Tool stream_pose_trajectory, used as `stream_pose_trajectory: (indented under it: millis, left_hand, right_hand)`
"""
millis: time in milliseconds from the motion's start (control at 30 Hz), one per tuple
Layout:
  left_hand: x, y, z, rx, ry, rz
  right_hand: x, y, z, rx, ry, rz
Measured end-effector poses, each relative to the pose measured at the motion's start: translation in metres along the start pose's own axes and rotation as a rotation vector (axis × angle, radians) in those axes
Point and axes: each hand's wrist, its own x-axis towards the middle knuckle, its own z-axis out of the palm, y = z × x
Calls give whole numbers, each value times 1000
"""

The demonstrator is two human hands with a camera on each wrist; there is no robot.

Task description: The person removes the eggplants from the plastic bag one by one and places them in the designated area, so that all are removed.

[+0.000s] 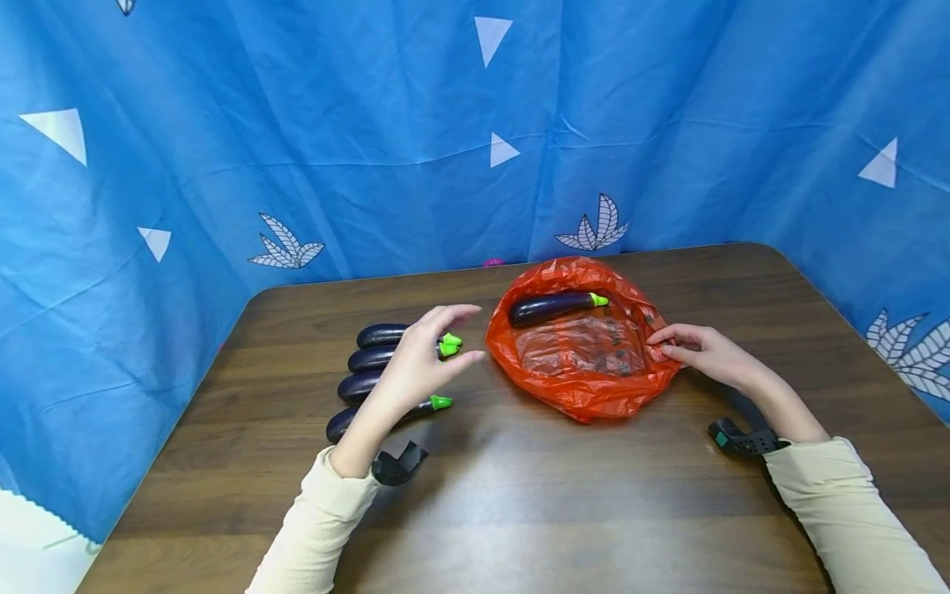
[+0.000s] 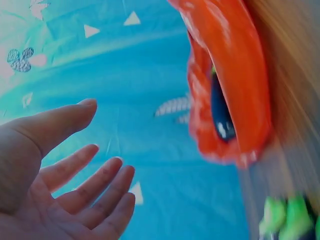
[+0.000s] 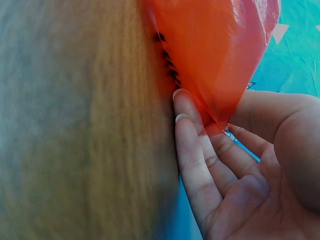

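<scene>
One dark purple eggplant (image 1: 551, 308) with a bright green stem lies inside an opened red plastic bag (image 1: 594, 398). My right hand (image 1: 701, 353) pinches the bag's right rim between thumb and fingers; the right wrist view shows the red film (image 3: 215, 60) running into that grip. My left hand (image 1: 419, 363) is raised left of the bag, holding nothing, its thumb and fingers spread apart. Beneath and beside it several more eggplants (image 1: 359, 386) lie in a column, partly covered by the hand and forearm. Their green stems (image 2: 287, 217) show blurred in the left wrist view.
Everything sits on a brown wood-grain table (image 1: 534, 495). A blue curtain (image 1: 416, 124) with white triangles and leaf prints hangs along its back and sides. Each wrist wears a black strap mount (image 1: 399, 464). A pale cloth (image 1: 37, 549) shows at the lower left.
</scene>
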Motion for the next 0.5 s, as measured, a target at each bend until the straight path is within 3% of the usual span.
stream_pose_trajectory:
  millis: [133, 333, 500]
  left_hand:
    - [27, 2, 23, -80, -8, 31]
    - [63, -12, 63, -257, -17, -24]
    - [82, -26, 89, -220, -22, -87]
  right_hand:
    - [0, -1, -1, 6, 4, -4]
    - [0, 0, 0, 20, 10, -22]
    - [0, 1, 0, 27, 3, -14]
